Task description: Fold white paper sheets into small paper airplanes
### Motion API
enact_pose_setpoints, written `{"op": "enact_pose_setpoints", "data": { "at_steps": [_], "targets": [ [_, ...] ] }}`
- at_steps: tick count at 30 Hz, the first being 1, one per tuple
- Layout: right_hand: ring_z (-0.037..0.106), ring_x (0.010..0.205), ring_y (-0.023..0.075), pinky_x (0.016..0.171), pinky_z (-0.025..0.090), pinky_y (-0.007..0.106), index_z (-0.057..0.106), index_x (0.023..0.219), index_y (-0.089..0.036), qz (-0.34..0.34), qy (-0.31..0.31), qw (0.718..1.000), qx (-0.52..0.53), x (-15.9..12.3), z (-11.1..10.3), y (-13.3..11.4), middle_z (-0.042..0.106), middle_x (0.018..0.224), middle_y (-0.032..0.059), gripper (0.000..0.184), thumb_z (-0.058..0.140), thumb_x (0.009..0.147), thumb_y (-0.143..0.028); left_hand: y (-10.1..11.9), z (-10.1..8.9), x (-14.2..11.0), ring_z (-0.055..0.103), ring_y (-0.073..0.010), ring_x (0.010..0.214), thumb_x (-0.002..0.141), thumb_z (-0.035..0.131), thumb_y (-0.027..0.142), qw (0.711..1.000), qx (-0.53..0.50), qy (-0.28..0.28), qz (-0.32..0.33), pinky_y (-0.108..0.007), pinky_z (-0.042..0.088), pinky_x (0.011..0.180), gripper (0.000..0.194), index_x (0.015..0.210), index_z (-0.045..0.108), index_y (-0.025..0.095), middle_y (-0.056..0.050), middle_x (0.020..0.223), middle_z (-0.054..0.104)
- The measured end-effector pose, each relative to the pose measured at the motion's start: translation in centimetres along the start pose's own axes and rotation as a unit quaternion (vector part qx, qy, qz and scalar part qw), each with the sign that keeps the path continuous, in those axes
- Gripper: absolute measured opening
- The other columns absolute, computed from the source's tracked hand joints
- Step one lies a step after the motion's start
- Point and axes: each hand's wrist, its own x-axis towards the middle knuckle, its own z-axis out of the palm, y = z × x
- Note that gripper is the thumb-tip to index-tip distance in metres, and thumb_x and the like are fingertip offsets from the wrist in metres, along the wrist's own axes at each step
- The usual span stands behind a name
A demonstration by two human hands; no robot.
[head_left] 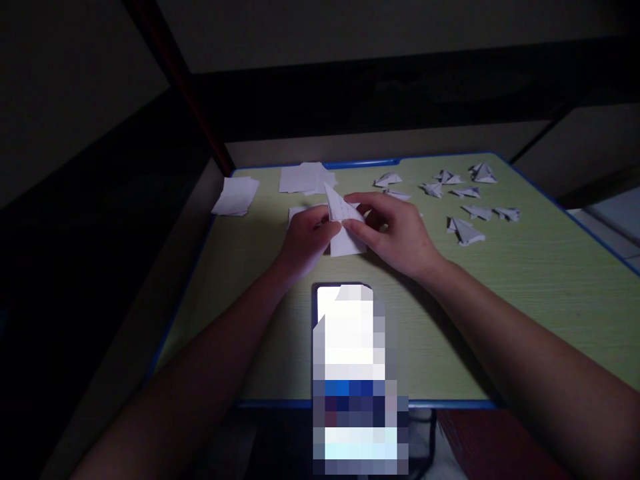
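Note:
A white sheet of paper (pixel 345 227), partly folded with a point sticking up, is held over the middle of a small green table (pixel 525 293). My left hand (pixel 307 240) pinches its left side, fingers closed on the paper. My right hand (pixel 395 233) grips the right side, thumb and fingers pressed on the fold. Both forearms reach in from the bottom of the view.
Several folded paper shapes (pixel 465 200) lie scattered at the table's far right. Flat paper sheets (pixel 305 177) sit at the far middle, another stack (pixel 235 195) overhangs the left corner. A lit phone screen (pixel 350 360), blurred out, rests near the front edge. The surroundings are dark.

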Motion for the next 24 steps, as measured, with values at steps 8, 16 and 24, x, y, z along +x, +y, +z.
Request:
{"op": "enact_pose_setpoints", "data": {
  "at_steps": [8, 16, 24],
  "targets": [
    [0.063, 0.072, 0.0167, 0.065, 0.048, 0.031, 0.072, 0.109, -0.019, 0.009, 0.01, 1.0, 0.002, -0.05, -0.02, -0.09, 0.072, 0.088, 0.0046, 0.028, 0.065, 0.087, -0.035, -0.21, 0.28, 0.11, 0.04, -0.0095, 0.055, 0.071, 0.052, 0.024, 1.0, 0.017, 0.02, 0.0, -0.025, 0.028, 0.048, 0.011, 0.062, 0.05, 0.018, 0.004, 0.057, 0.046],
    [0.062, 0.065, 0.0157, 0.059, 0.046, 0.029, 0.073, 0.098, -0.019, 0.022, 0.035, 0.999, 0.009, -0.13, 0.08, 0.17, 0.073, 0.082, 0.0046, 0.027, 0.059, 0.09, -0.041, -0.08, 0.35, 0.09, 0.04, -0.009, 0.054, 0.077, 0.051, 0.024, 0.999, 0.042, 0.023, -0.004, -0.025, 0.028, 0.048, 0.016, 0.063, 0.046, 0.019, 0.004, 0.056, 0.044],
    [0.062, 0.06, 0.0162, 0.057, 0.044, 0.03, 0.071, 0.095, -0.019, 0.023, 0.048, 0.999, 0.008, -0.22, 0.19, 0.53, 0.07, 0.075, 0.0031, 0.021, 0.06, 0.088, -0.035, -0.13, 0.39, 0.09, 0.046, -0.01, 0.059, 0.078, 0.055, 0.03, 0.999, 0.026, 0.021, -0.01, -0.024, 0.031, 0.05, 0.015, 0.073, 0.052, 0.017, 0.002, 0.064, 0.052]
  ]
}}
